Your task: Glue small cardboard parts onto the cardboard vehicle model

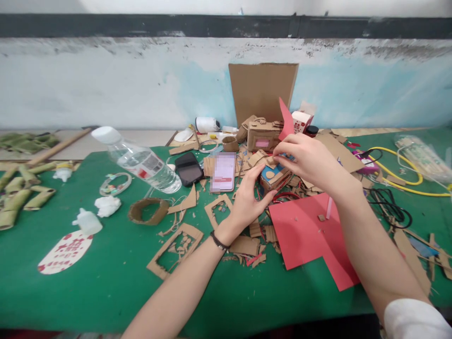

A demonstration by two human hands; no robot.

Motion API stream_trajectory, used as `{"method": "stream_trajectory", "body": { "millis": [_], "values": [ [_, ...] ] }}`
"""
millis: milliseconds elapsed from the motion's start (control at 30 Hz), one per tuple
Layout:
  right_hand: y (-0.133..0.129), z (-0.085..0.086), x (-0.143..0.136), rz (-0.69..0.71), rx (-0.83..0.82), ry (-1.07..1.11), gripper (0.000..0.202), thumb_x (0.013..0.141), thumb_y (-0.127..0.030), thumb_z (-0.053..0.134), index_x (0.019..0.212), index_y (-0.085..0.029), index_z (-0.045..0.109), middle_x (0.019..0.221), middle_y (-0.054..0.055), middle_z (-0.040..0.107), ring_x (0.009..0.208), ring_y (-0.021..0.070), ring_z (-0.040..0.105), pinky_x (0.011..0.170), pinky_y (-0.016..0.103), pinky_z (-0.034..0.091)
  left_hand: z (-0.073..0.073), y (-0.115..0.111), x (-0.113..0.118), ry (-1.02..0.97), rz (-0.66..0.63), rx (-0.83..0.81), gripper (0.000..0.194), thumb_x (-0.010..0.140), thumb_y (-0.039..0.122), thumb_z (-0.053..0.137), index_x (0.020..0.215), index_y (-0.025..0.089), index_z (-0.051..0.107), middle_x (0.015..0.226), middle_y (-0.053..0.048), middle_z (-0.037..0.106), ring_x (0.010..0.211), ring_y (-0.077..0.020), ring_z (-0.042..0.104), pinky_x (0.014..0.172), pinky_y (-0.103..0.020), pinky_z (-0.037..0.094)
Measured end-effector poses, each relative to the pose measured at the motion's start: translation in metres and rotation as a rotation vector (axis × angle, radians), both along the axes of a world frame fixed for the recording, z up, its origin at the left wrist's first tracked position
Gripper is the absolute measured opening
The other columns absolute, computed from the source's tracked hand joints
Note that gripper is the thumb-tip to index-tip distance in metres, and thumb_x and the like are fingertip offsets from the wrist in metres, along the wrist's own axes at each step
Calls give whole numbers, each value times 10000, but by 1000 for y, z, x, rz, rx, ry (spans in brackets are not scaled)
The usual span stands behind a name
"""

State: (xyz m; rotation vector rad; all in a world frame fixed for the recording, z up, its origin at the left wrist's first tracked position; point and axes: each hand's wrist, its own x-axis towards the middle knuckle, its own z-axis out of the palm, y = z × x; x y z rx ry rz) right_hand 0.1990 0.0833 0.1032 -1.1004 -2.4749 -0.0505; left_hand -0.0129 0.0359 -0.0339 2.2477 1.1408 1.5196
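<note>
In the head view a small cardboard box (275, 181) with a blue patch on its top sits in the middle of the scrap pile. My left hand (249, 193) is closed against the box's left side, thumb along its near edge. Above the box my right hand (305, 157) pinches at a small cardboard piece (271, 161) on the top; its fingertips partly cover the spot. Just behind stands a larger cardboard box (263, 135) with a pink window. Red paper (303, 228) lies below my right forearm.
A water bottle (141, 162) leans at the left, near a black phone (189, 168) and a lit phone (224, 174). Cardboard frames (160, 268) lie in front. Yellow cable (406, 160) and black cable (386, 207) run at right. A cardboard sheet (263, 89) leans on the wall.
</note>
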Motion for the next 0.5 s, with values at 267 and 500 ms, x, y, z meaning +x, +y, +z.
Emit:
{"method": "stream_trajectory", "body": {
  "millis": [267,500],
  "values": [
    [-1,-2,-6,-29,2,-16,244,1134,-407,583,1106,-233,751,1102,107,761,1050,271,673,811,362,473,-1,0,0,2,-2,-15,743,1038,394,758,1685,270,416,1640,-171,592,1538,-343,585,1253,-569,540],
    [-5,-5,-15,-93,74,-65,199,1126,-379,587,1100,-233,720,1103,112,768,1062,282,649,719,346,418,-1,1,0,13,2,-8,742,1038,394,760,1684,269,419,1639,-171,597,1535,-348,589,1276,-594,514]
  ]
}}
